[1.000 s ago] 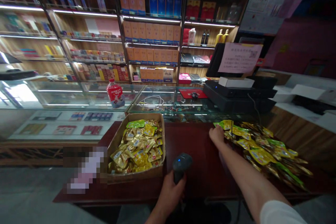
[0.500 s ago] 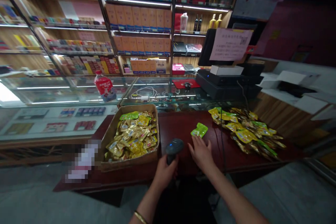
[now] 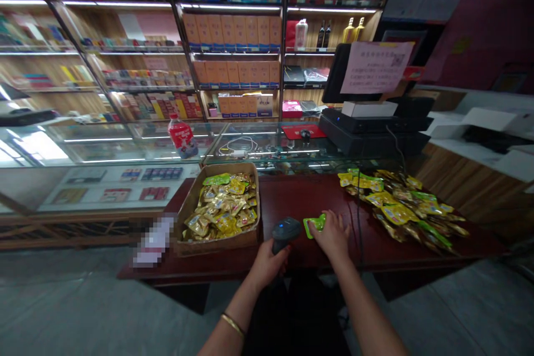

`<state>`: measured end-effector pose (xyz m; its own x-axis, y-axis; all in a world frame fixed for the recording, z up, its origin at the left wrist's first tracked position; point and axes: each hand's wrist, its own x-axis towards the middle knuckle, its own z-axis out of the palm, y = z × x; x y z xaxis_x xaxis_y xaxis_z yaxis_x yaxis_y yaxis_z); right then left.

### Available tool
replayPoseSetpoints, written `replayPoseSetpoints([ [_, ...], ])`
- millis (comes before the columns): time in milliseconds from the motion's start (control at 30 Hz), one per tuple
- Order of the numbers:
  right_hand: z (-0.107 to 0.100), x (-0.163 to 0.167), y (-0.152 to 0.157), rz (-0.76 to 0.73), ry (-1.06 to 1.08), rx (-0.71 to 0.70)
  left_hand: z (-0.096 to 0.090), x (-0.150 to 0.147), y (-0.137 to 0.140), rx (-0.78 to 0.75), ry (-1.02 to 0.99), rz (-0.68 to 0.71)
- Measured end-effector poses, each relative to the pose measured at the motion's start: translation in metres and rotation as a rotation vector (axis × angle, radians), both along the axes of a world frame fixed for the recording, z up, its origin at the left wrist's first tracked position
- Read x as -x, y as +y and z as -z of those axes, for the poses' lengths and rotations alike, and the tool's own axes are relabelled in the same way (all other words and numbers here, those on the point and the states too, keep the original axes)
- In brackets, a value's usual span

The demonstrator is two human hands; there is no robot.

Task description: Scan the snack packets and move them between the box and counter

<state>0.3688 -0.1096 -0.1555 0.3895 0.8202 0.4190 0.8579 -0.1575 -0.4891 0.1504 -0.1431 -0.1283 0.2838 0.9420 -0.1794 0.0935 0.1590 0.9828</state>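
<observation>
My left hand (image 3: 270,264) is wrapped round the handle of a dark barcode scanner (image 3: 286,230), whose head points away from me and toward the packet. Just to its right, my right hand (image 3: 335,238) grips the right side of a small green snack packet (image 3: 312,226) on the dark red table. The fingers cover part of that packet. To the left stands an open cardboard box (image 3: 183,221) of gold and yellow packets (image 3: 227,206). A loose heap of similar packets (image 3: 400,212) lies to the right.
Behind the table (image 3: 283,194) runs a glass counter (image 3: 267,150) with a red-labelled bottle (image 3: 182,136), a white cable and a mouse. A monitor (image 3: 334,75) stands over a black cash drawer (image 3: 367,136). A thin cord (image 3: 359,217) hangs across the table near my right hand.
My right hand has moved onto the green packet's right side, and the packet has turned and slid slightly nearer. The scanner remains in my left hand. The view has shifted left.
</observation>
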Motion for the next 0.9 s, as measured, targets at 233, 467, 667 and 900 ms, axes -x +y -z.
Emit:
replayPoseSetpoints([
  [233,-0.002,-0.018,-0.004,-0.104,0.182,-0.203,-0.009,0.002,-0.001,0.004,0.002,0.058],
  [467,-0.002,-0.016,-0.005,-0.143,0.227,-0.283,-0.006,0.002,0.000,-0.005,-0.009,0.046],
  [667,-0.004,-0.015,-0.006,-0.145,0.238,-0.286,-0.005,0.001,-0.001,-0.005,-0.019,0.034],
  [900,-0.006,-0.015,-0.007,-0.208,0.260,-0.294,-0.002,0.001,0.001,-0.004,-0.017,0.055],
])
